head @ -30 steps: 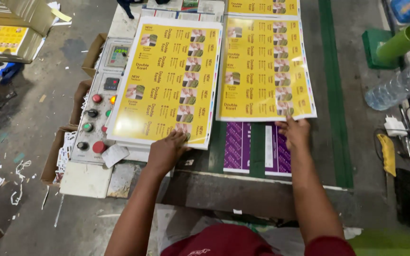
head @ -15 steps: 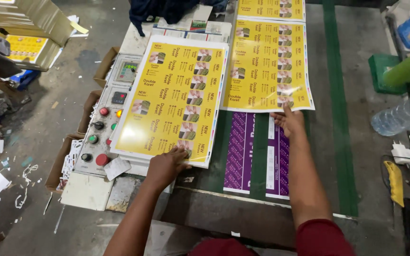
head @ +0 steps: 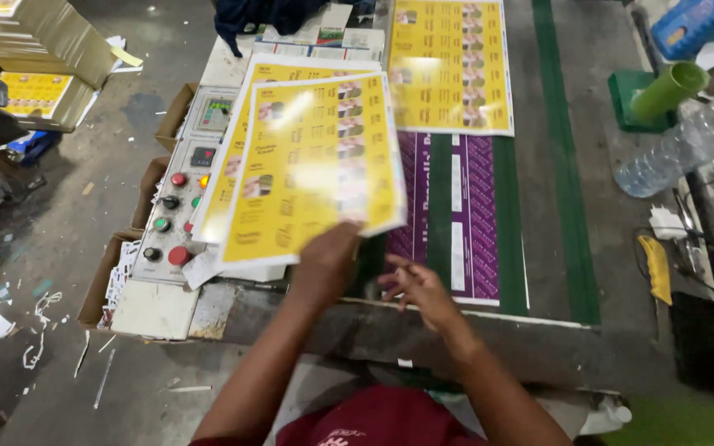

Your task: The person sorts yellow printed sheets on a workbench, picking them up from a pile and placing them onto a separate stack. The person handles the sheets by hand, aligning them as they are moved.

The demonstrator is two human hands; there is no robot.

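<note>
Yellow printed sheet (head: 311, 165), glossy and covered with rows of small product pictures, is held up off the pile at a slight tilt, blurred by motion, above the left part of the work surface. It is gripped at its lower edge by the left hand (head: 328, 260), whose fingers are pinched on the paper near the bottom right corner; only the back of that hand is seen, so the exact finger hold cannot be told. Beneath the lifted sheet, a stack of yellow sheets (head: 245, 136) of the same print is seen lying partly over a grey control panel (head: 183, 190) with red and green buttons. The right hand (head: 415, 285) is held free just beside the left one, palm partly up, its fingers loosely spread and curled, touching nothing. Under and beyond it, purple printed sheets (head: 456, 206) lie flat on the dark conveyor bed (head: 555, 206), and a second yellow sheet (head: 449, 70) lies further up the bed. A green tube (head: 667, 91) and a clear plastic bottle (head: 671, 153) are seen at the right.
</note>
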